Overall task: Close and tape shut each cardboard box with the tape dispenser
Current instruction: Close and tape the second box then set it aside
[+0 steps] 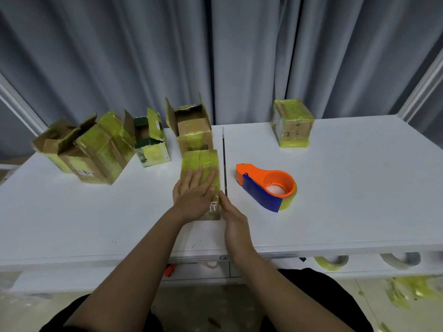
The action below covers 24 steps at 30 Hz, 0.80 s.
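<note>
Pressing closed box (201,168) flat-fingered, left grip (195,192) | right grip (231,213) straight-fingered alongside | far box (293,124) marked "2-2"

Backdrop, tables, and clutter under the edge.

Grey pleated curtain (251,56) hangs behind two white tables (347,188) pushed together, a dark seam (224,164) between them. White frame bars (422,87) slant at both sides. On a lower shelf below the front edge: spare tape rolls (332,262), one yellow, one greyish, a small orange piece (170,270), a pinkish round item (212,264). Yellow tape scraps (412,288) lie on the floor at right.
</note>
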Tool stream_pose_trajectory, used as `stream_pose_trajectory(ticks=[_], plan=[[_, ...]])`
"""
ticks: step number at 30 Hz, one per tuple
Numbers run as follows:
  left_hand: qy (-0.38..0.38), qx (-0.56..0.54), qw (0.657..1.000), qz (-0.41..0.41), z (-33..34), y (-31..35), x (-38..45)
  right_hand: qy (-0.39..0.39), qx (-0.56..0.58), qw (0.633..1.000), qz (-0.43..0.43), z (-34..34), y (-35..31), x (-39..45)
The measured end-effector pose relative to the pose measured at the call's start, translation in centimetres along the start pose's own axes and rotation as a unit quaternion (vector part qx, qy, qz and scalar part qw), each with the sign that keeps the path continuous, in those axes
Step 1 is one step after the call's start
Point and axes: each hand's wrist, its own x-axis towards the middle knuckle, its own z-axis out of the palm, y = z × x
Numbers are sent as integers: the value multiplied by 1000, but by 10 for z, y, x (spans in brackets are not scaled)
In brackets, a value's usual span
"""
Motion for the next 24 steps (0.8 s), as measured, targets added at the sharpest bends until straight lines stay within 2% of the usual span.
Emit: stream_pose_trajectory(ticks=[6,11,17,24], plan=[[2,-1,1000,7,4,-1,4,-52,-82,995,28,1,-3,3],[-7,-24,1000,-1,3,0,3,-88,-58,993,44,-1,2,3],[-31,-29,999,-20,-9,8,-8,-90,100,985,106,-7,-2,0],[-38,-21,999,-25,-16,12,-13,-104,85,978,158,-20,-8,1]])
